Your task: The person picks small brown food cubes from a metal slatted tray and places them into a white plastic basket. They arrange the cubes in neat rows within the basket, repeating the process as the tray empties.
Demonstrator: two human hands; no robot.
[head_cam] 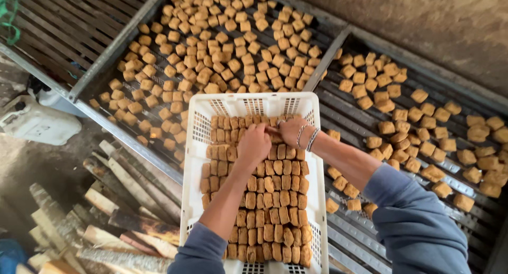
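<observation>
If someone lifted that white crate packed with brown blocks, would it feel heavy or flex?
The white plastic crate is probably heavy: brown blocks fill it in tight rows. Its perforated walls look thin, so it may flex somewhat. It seems unlikely to tip, being wide and low, and both hands, left and right, work inside it.

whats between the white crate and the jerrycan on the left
In the head view, split firewood lies on the floor between the white crate and the jerrycan.

crate (193, 147) of cubes (270, 200) rests on rack (338, 237); firewood (114, 221) lies left.
</observation>
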